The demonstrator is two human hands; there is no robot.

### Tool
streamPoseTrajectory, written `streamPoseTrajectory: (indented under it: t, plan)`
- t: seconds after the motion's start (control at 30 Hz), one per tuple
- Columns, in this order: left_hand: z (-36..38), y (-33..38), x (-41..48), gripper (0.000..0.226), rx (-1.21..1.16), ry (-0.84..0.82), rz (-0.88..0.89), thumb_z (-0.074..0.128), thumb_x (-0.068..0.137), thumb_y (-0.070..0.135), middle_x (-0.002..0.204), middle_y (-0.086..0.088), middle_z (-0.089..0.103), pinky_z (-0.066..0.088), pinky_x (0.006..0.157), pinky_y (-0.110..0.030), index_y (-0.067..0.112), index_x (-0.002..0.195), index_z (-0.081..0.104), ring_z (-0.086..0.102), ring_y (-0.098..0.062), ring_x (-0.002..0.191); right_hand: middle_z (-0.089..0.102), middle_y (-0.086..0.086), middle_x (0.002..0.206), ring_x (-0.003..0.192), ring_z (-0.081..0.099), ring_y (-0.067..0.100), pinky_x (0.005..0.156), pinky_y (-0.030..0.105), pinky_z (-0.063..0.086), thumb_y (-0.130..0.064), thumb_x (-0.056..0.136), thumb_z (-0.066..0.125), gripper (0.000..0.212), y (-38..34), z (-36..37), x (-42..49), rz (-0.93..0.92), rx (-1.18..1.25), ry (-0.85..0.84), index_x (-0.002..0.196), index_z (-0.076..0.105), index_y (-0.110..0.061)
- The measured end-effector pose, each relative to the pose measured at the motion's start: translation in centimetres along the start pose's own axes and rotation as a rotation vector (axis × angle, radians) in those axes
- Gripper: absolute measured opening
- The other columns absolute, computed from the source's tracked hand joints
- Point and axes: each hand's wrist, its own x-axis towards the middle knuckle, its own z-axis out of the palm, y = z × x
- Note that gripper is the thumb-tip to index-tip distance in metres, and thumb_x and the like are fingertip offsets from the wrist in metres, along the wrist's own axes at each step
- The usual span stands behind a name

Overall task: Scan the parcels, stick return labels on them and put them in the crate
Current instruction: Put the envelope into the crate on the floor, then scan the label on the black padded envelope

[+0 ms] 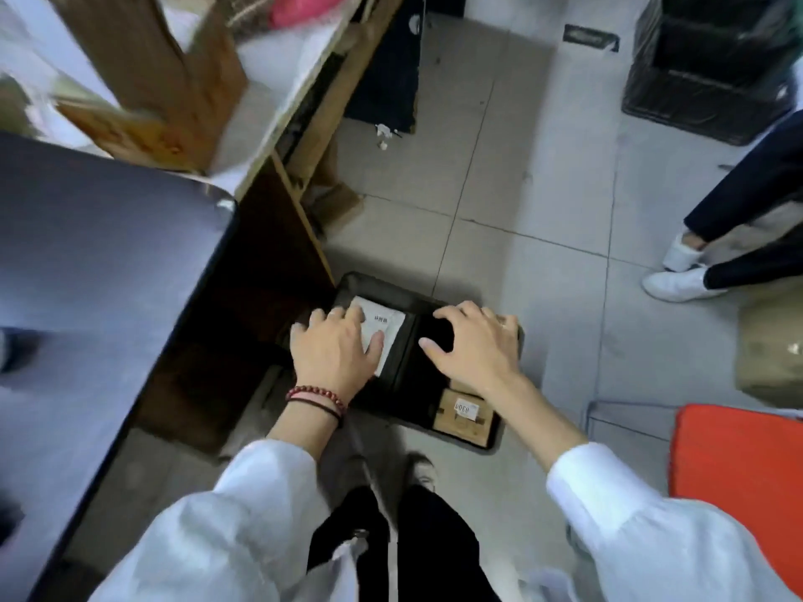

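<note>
The person stands bent over a black crate (490,445) that sits on the tiled floor (521,189), just beside the foot of a grey surface (87,254). Both hands are down at the crate with nothing gripped in either.

The left hand (334,347) lies flat, fingers spread and fairly straight, on a white parcel (389,325) in the crate's far left part. The palm covers the parcel's near left side, and a printed label shows past the fingertips. Dark red bead bracelets (315,395) circle that wrist.

The right hand (478,347) is spread wide over the dark right half of the crate, fingers loosely bent, the outer ones reaching the right rim. I can't tell whether it touches the rim or hangs just above it.

In the crate's near right corner sits a brown cardboard parcel (452,423) with a small white label (466,409) on top, partly under the right forearm. It lies well apart from the white parcel.

White sleeves (260,493) cover both arms, and dark trousers and shoes show below.

Blurred cardboard boxes (174,80) stand on a pale surface at the far left. Another person's dark trouser legs and white shoes (678,278) are off to the right, an orange-red pad (738,471) lies near the right arm, and stacked black crates (712,71) stand in the far right corner of the floor.
</note>
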Motion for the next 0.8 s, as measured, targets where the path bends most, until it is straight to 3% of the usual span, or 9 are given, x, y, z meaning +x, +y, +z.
streamPoseTrajectory:
  t: [0.17, 0.37, 0.6, 0.8]
  plan:
    - [-9.9, -2.4, -7.4, 0.035, -0.055, 0.172, -0.089, 0.049, 0.087, 0.051, 0.097, 0.003, 0.066, 0.039, 0.075, -0.036, 0.024, 0.106, 0.06, 0.057, -0.024, 0.096, 0.055, -0.011, 0.124, 0.118, 0.048, 0.017, 0.095, 0.037, 0.03, -0.058, 0.087, 0.051, 0.043, -7.0, -10.4, -5.1, -0.22, 0.082, 0.139, 0.123, 0.055, -0.035]
    - [-15.2, -10.1, -12.0, 0.025, -0.107, 0.342, -0.338, 0.056, 0.084, 0.044, 0.09, 0.0, 0.068, 0.039, 0.072, -0.036, 0.022, 0.095, 0.062, 0.06, -0.028, 0.092, 0.06, -0.007, 0.116, 0.11, 0.055, 0.019, 0.088, 0.036, 0.043, -0.052, 0.089, 0.054, 0.039, -17.7, -14.8, -6.2, -0.528, 0.123, 0.157, 0.12, 0.056, -0.029]
    - [-18.0, -21.9, -20.2, 0.025, -0.075, 0.43, -0.689, 0.054, 0.087, 0.043, 0.098, 0.0, 0.066, 0.039, 0.074, -0.035, 0.022, 0.096, 0.061, 0.059, -0.027, 0.097, 0.061, -0.004, 0.116, 0.11, 0.058, 0.018, 0.086, 0.033, 0.048, -0.048, 0.09, 0.057, 0.038, -30.7, -14.4, -8.9, -0.778, 0.19, 0.0, 0.12, 0.057, -0.025]
    - [-14.5, -29.1, -29.1, 0.026, -0.145, 0.413, -0.888, 0.055, 0.087, 0.041, 0.102, 0.005, 0.067, 0.041, 0.078, -0.036, 0.023, 0.105, 0.061, 0.059, -0.024, 0.101, 0.05, 0.004, 0.129, 0.119, 0.051, 0.026, 0.087, 0.041, 0.046, -0.05, 0.092, 0.054, 0.052, -39.3, -8.0, -12.2, -0.745, 0.117, -0.169, 0.128, 0.043, -0.016]
